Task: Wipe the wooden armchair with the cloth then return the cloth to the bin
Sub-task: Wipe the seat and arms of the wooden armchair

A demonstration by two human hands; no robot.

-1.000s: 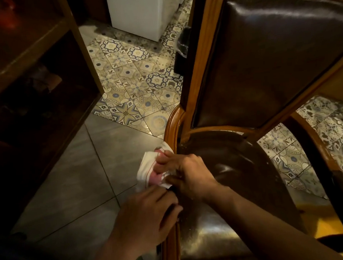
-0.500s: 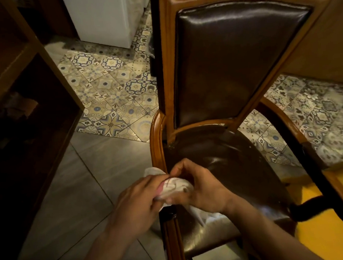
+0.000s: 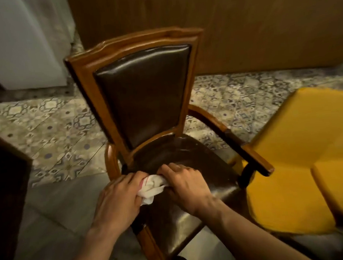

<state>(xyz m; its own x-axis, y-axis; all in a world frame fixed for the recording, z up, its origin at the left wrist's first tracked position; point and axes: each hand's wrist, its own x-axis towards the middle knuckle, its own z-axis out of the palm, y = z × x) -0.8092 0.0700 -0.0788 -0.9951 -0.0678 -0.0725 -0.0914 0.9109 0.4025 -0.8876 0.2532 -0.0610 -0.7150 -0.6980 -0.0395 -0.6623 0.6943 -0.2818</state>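
Note:
The wooden armchair (image 3: 95,78) fills the middle of the view, with a carved frame and dark brown leather on its back and seat. A white cloth (image 3: 152,188) with a thin red stripe is bunched over the seat's left side, beside the left armrest. My left hand (image 3: 118,201) grips the cloth from the left and my right hand (image 3: 187,186) grips it from the right, both resting low over the seat. No bin is in view.
Yellow cushioned seating (image 3: 301,162) sits close against the chair's right armrest (image 3: 248,151). A white appliance (image 3: 20,42) stands at the back left and a wooden panel wall (image 3: 260,24) behind. Dark furniture (image 3: 3,190) borders the left. Patterned and grey floor tiles surround the chair.
The view has swung right and pulled back, so the whole chair back and the yellow seating now show. Both hands have closed together on the cloth over the seat.

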